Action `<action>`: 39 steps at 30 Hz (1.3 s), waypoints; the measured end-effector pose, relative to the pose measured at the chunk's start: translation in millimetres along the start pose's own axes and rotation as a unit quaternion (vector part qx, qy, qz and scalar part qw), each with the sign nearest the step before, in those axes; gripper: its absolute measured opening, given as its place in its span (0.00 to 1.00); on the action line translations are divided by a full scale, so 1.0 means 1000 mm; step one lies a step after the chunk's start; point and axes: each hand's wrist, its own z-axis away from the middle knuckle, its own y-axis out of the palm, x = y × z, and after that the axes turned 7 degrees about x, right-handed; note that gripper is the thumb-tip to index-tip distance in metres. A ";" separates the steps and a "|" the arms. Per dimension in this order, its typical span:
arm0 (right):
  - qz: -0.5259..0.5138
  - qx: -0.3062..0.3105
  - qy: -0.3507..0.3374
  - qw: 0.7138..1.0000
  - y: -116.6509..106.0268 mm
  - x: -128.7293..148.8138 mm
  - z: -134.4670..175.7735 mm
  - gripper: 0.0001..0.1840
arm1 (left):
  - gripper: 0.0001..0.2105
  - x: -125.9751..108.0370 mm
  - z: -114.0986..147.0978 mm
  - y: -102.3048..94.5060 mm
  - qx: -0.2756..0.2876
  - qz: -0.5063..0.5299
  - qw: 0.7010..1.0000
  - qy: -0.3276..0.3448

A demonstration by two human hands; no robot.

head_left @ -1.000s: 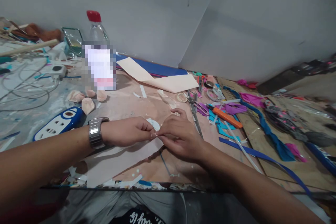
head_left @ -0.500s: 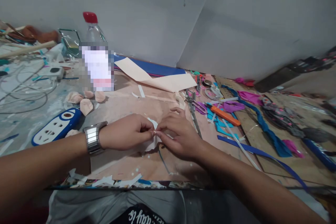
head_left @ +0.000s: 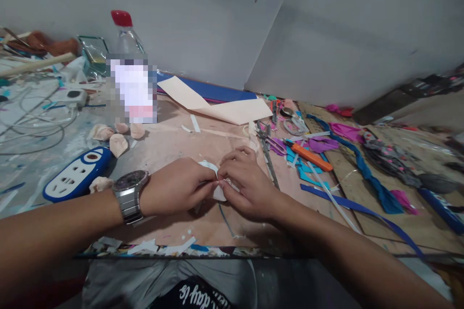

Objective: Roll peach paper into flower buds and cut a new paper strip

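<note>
White, thin, soft-looking piece [head_left: 219, 193] pinched in fingertips of left hand [head_left: 181, 182] and right hand [head_left: 248, 184], above pinkish-brown wooden tabletop [head_left: 174, 147]; apparently unfinished. Seemingly already shaped: five peach-coloured, crinkled, petal-like pieces [head_left: 118, 145] near blue-and-white oval power strip [head_left: 77, 175].

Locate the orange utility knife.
In the head view, the orange utility knife lies to the right of the right hand, beside purple scraps and partly over blue scraps.

I find the left hand [head_left: 177, 184] and right hand [head_left: 248, 186] together over the front half of the bench [head_left: 170, 142]. Power strip [head_left: 74, 175]: left of both. Bottle [head_left: 128, 42]: behind the power strip, rightward. Bent strip [head_left: 239, 112]: behind the hands. Cutter [head_left: 310, 155]: right of them.
</note>
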 end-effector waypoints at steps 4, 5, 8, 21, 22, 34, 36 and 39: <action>-0.019 0.008 0.007 1.000 0.001 0.000 -0.001 0.04 | 0.18 0.000 0.000 0.001 -0.006 -0.006 1.000 0.010; -0.020 0.000 0.009 1.000 0.001 -0.001 -0.001 0.04 | 0.18 0.000 -0.001 0.001 -0.004 0.004 1.000 0.007; -0.016 -0.023 0.008 1.000 0.000 -0.003 0.000 0.02 | 0.19 -0.001 -0.001 -0.001 -0.001 0.034 0.999 -0.014; -0.022 -0.017 0.008 1.000 0.002 -0.003 0.000 0.02 | 0.14 0.000 0.000 -0.005 0.019 0.074 0.997 -0.020; -0.022 -0.019 0.006 1.000 0.002 -0.003 0.000 0.02 | 0.14 0.000 0.000 -0.005 0.020 0.083 0.996 -0.018; -0.010 -0.009 0.002 1.000 0.001 -0.004 0.001 0.03 | 0.15 0.002 0.001 -0.006 -0.004 0.109 0.994 -0.010; -0.008 -0.007 0.006 1.000 0.002 -0.003 0.000 0.03 | 0.15 0.000 0.001 -0.006 -0.010 0.077 0.997 -0.004; -0.005 -0.023 0.015 1.000 0.003 -0.004 0.001 0.03 | 0.18 -0.001 0.001 -0.006 -0.013 0.058 0.998 -0.006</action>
